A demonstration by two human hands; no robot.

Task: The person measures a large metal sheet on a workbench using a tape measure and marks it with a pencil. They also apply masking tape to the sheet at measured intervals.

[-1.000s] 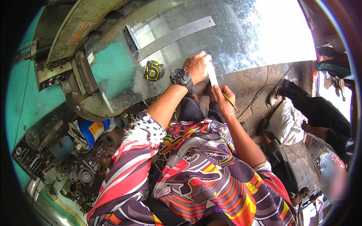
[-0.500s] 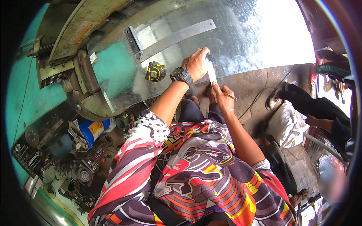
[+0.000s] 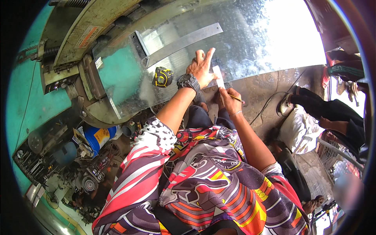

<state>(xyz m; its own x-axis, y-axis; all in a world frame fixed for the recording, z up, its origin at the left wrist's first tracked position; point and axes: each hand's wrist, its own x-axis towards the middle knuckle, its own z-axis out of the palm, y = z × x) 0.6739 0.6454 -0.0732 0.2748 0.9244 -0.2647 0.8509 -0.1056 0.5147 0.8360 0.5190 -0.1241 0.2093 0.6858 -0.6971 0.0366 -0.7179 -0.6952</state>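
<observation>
Held at the front edge of a shiny metal sheet [image 3: 239, 55]: one short white strip [image 3: 219, 76], near end pinched between thumb and fingers of the right hand [image 3: 232, 101]. Long axis of the strip running away from the body and leaning slightly left, far end over the sheet, near end toward the wearer. Also in the right hand, one yellow pencil [image 3: 237, 99], lying aslant, reddish end out to the lower right, other end hidden by the fingers. Left hand [image 3: 201, 72] just over the sheet, fingers spread and extended, two pointing away from the body, thumb at the strip's left edge; pressing or merely beside it, cannot tell. One dark watch [image 3: 188, 81] on the left wrist.

Counted on the sheet: one black-and-yellow tape measure [image 3: 162, 76], left of the left hand; one L-shaped metal square [image 3: 188, 42], farther back, long blade slanting up to the right, one hole near its far end, darker stock at the left. Well apart, down on the left, one blue bucket [image 3: 95, 140]; to the right, one white sack [image 3: 301, 131] beside a person in dark trousers [image 3: 333, 107]
</observation>
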